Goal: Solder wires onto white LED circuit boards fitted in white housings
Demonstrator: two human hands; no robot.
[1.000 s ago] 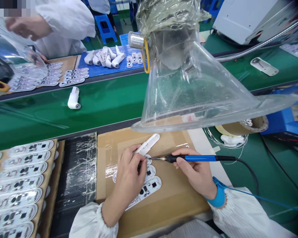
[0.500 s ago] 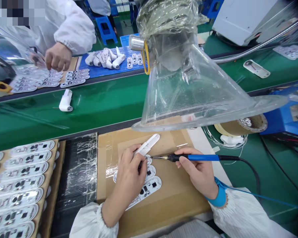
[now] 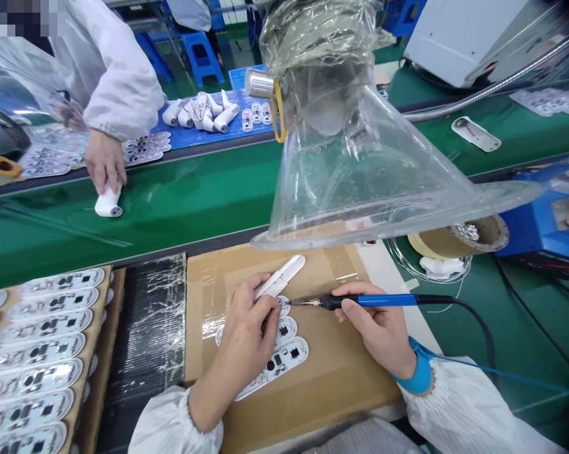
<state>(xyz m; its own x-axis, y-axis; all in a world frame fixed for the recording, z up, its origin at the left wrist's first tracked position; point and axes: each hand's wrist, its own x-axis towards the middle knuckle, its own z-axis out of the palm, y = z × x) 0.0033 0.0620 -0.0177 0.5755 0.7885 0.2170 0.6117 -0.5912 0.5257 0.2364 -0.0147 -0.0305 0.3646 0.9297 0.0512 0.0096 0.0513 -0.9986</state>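
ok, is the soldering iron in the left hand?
No, the right hand holds the soldering iron, its tip pointing toward the left hand.

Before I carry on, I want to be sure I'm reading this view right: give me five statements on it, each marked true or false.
1. The right hand holds the iron. True.
2. The iron points away from the left hand. False: it points toward the left hand.
3. The white strip is by the left hand. True.
4. The wristband is on the left wrist. False: the wristband is on the right.
5. A co-worker's hand is on a white part. True.
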